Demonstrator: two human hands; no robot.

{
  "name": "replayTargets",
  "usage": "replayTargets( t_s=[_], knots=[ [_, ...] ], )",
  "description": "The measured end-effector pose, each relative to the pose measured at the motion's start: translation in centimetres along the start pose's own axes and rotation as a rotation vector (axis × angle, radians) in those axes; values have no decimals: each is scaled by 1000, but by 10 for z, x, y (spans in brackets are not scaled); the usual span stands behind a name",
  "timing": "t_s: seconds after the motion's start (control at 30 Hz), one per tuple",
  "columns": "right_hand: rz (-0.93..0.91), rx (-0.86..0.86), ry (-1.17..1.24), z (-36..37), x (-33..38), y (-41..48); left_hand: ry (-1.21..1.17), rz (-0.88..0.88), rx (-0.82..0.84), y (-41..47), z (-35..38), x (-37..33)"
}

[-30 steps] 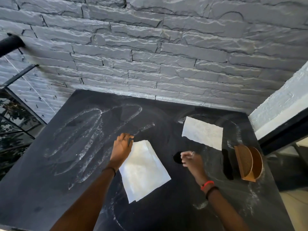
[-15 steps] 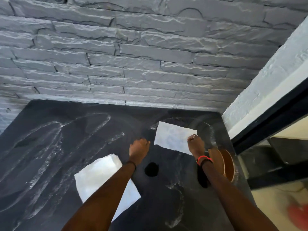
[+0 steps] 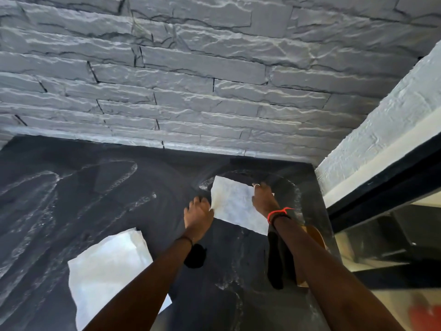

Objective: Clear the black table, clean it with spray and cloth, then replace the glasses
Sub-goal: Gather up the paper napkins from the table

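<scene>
The black table (image 3: 95, 201) is streaked with whitish wipe marks. A white cloth sheet (image 3: 232, 206) lies near its far right corner. My left hand (image 3: 198, 215) pinches that sheet's near left edge, and my right hand (image 3: 262, 198) grips its far right edge. A second white sheet (image 3: 105, 273) lies flat nearer to me on the left, partly under my left forearm. No glasses or spray bottle are in view.
A wooden holder (image 3: 317, 237) stands at the table's right edge, mostly behind my right forearm. A small black object (image 3: 195, 256) lies beside my left wrist. A grey stone wall (image 3: 214, 91) backs the table; a white ledge and dark frame (image 3: 381, 177) border the right.
My left hand left the near sheet and reached forward to the far sheet. My right hand moved from the table's middle to that sheet's right edge. The view shifted right and forward.
</scene>
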State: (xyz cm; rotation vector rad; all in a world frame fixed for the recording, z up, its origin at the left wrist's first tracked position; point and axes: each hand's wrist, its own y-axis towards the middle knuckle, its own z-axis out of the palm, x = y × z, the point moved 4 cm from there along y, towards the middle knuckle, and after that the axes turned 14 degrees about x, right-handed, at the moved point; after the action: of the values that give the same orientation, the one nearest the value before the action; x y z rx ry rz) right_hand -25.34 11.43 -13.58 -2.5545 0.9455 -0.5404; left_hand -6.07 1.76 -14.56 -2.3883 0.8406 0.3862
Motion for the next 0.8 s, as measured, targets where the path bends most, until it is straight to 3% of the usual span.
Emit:
replayTargets(
  t_s=[0.27,0.4,0.57,0.8],
  knots=[
    [-7,-87,35,-17,9,-18,-685,7,-27,3,-20,5],
    [-39,-15,364,-24,30,-43,-1074,18,-107,-7,-32,24],
    [-235,159,832,-10,79,-80,-1215,72,-207,-37,-58,66],
    [-354,358,1213,25,154,-120,-1104,79,-245,-90,-103,140]
  ],
)
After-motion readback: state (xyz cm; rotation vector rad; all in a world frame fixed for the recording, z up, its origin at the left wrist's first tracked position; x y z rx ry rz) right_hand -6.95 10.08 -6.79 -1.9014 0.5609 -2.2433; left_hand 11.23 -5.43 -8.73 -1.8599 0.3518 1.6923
